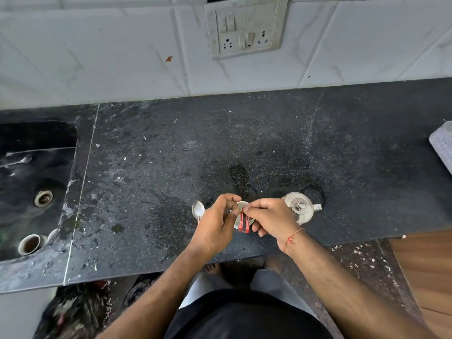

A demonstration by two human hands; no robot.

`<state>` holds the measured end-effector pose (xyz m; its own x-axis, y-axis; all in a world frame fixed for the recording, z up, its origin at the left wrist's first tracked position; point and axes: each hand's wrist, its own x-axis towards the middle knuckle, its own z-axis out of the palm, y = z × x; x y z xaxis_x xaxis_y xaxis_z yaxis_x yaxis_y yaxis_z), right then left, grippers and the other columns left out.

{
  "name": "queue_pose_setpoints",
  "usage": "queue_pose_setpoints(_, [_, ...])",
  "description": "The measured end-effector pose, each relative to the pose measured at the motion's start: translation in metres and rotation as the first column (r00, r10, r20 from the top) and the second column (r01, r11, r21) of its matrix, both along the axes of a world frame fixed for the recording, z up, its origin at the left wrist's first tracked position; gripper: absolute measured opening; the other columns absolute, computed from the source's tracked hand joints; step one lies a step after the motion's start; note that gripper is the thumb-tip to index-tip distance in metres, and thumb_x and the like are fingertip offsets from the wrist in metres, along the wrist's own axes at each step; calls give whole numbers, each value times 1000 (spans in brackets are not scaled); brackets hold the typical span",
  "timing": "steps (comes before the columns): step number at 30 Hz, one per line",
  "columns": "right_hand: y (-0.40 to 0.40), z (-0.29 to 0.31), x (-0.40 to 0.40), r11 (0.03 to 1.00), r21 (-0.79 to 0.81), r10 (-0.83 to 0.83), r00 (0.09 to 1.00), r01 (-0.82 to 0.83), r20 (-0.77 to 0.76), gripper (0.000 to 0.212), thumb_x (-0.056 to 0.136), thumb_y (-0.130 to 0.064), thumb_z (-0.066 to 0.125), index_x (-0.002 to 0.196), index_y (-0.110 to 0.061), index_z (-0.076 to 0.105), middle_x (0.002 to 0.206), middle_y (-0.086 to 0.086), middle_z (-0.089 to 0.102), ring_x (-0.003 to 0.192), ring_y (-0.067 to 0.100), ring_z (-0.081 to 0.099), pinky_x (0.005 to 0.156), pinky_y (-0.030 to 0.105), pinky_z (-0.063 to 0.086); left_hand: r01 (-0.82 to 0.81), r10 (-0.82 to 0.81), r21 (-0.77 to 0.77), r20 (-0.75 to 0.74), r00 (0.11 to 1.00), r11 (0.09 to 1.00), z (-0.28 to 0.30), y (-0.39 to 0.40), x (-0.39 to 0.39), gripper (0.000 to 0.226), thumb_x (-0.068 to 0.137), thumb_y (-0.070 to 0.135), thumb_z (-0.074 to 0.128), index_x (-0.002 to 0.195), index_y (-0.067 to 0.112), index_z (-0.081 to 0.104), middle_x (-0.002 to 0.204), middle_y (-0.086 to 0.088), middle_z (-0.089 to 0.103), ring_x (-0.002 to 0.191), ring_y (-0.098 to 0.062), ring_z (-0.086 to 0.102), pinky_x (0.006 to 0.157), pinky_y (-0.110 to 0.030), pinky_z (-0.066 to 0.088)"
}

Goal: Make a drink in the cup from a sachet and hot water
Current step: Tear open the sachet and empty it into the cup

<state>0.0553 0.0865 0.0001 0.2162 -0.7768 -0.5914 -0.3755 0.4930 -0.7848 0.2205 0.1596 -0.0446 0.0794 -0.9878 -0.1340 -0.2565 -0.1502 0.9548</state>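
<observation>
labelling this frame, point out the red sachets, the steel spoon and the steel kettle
red sachets (244, 221), head view, on the hanging lower halves
steel spoon (198, 209), head view, on the bowl
steel kettle (300, 207), head view, on the lid by its knob

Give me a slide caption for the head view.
Both hands pinch a red sachet above the cup, between spoon and steel kettle.

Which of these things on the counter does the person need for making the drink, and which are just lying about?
For the job:
red paper sachets, pinched by left hand and right hand
white round cup beneath them
shiny steel spoon
lidded steel kettle

Lying about:
used brown-stained paper cup in the dark stone sink
grey wall socket panel
</observation>
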Motion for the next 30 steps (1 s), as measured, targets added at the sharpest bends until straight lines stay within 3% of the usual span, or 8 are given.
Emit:
queue_pose_setpoints(3, [-2, -7, 0, 1000, -4, -7, 997, 6, -79, 8, 95, -13, 79, 87, -12, 80, 58, 4, 72, 45, 11, 59, 39, 25, 46, -6, 7, 49, -19, 1000, 999, -8, 0, -2, 12, 107, 19, 51, 110, 30, 55, 93, -8, 70, 79, -47, 63, 71, -63, 55])
queue_pose_setpoints(7, [-6, -13, 5, 1000, -9, -18, 989, 17, -150, 5, 93, -15, 80, 90, -12, 81, 60, 9, 73, 48, 13, 63, 44, 27, 51, -13, 13, 40, -7, 1000, 999, -16, -3, -8, 24, 105, 4, 48, 101, 28, 50, 89, 8, 62, 79, -43, 54, 70, -65, 48])
queue_pose_setpoints(10, [-7, -17, 9, 999, -34, -21, 983, 15, -182, 5, 92, -17, 80, 90, -14, 81, 62, 7, 75, 49, 12, 65, 47, 29, 55, -31, 32, 44, -32, 999, 999, -20, -5, -8, 28, 106, -3, 48, 99, 24, 49, 91, 0, 62, 85, -43, 55, 73, -64, 49])
queue_pose_setpoints(17, [-4, -20, 15, 997, -66, 18, 969, -36, -246, 11, 91, -23, 81, 80, -21, 81, 64, 2, 77, 53, 18, 75, 52, 36, 64, -79, 79, 6, -67, 995, 997, -23, 1, -11, 17, 101, 3, 49, 94, 19, 47, 88, -6, 59, 83, -43, 52, 72, -64, 49])
queue_pose_setpoints(20, [-3, -19, 16, 993, -106, 22, 958, -55, -287, 19, 91, -21, 81, 73, -24, 79, 62, -3, 76, 50, 15, 74, 44, 27, 58, -94, 95, 14, -100, 990, 995, -28, 1, -13, 16, 101, 2, 49, 94, 15, 44, 90, -19, 56, 82, -49, 51, 72, -66, 49])
queue_pose_setpoints(25, [-3, -16, 16, 983, -152, 42, 941, -98, -335, 23, 93, -19, 81, 71, -26, 77, 60, -3, 76, 47, 15, 73, 40, 22, 53, -122, 122, 6, -106, 987, 993, -30, 4, -14, 16, 103, 24, 49, 93, 13, 43, 89, -19, 56, 83, -49, 51, 73, -67, 50])
queue_pose_setpoints(28, [-5, -15, 14, 969, -195, 73, 926, -154, -370, 19, 94, -21, 79, 76, -22, 80, 63, -1, 77, 51, 18, 75, 46, 30, 59, -121, 119, -9, -95, 988, 993, -30, 4, -16, 12, 104, 18, 49, 93, 17, 44, 88, -12, 58, 83, -46, 53, 74, -66, 51])
queue_pose_setpoints(30, [-5, -16, 13, 945, -236, 110, 898, -227, -425, 16, 94, -24, 77, 81, -18, 83, 68, 1, 78, 61, 22, 77, 61, 40, 65, -129, 127, -20, -79, 989, 992, -29, 3, -17, 14, 104, 15, 50, 92, 18, 44, 88, -10, 59, 82, -44, 53, 74, -64, 51])
